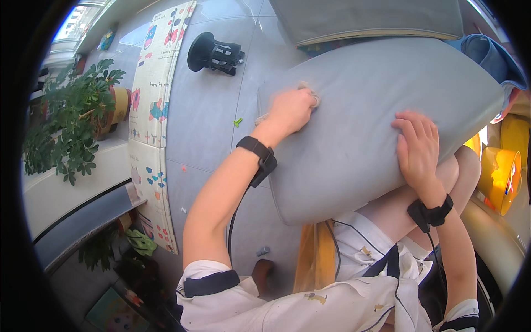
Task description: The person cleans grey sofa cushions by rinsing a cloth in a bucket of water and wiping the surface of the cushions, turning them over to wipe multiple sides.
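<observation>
My left hand is closed around a bunched beige cloth and presses it on a grey leather-like cushion. A bit of the cloth also shows past the wrist side of the hand; the rest is hidden under the fingers. Flat on the same cushion, farther right, lies my right hand, holding nothing, its fingers spread a little. The cushion lies tilted in front of me, its near right edge by my knees. Both wrists carry black strapped devices with cables.
A second grey cushion stands behind. On the tiled floor are a black plastic basket-like part, a small green piece and a folded patterned mat. A potted plant stands left; a yellow container sits right.
</observation>
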A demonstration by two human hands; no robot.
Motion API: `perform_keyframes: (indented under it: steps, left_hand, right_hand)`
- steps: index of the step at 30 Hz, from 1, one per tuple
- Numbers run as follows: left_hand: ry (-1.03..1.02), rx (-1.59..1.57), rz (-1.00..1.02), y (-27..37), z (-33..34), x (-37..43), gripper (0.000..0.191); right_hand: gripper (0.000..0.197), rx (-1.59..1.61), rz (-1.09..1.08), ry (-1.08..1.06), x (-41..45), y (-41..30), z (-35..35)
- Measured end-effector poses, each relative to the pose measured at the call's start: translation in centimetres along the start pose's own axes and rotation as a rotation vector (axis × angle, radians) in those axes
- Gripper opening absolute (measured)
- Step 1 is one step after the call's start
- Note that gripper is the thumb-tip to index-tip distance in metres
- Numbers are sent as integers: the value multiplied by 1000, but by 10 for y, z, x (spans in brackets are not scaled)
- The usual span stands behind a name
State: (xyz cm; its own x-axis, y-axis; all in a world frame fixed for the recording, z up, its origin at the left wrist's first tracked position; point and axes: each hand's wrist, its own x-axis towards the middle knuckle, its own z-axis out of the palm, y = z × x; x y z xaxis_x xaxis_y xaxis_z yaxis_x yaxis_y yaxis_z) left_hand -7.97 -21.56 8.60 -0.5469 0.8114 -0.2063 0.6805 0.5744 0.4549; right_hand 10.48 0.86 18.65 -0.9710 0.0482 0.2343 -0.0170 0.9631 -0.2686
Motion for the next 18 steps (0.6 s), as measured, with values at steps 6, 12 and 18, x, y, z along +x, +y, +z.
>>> perform_keyframes:
  steps: [6,12,18]
  left_hand:
    - [37,-375,193,54,3,-21,27]
    - [42,186,-4,7,6,3,16]
    - [60,-218,196,35,-1,-12,19]
  right_hand:
    - [19,-1,40,-59,-6,2,2]
    - [19,-2,11,-9,0,-1,-1]
    - [19,3,32,-42,-6,2,2]
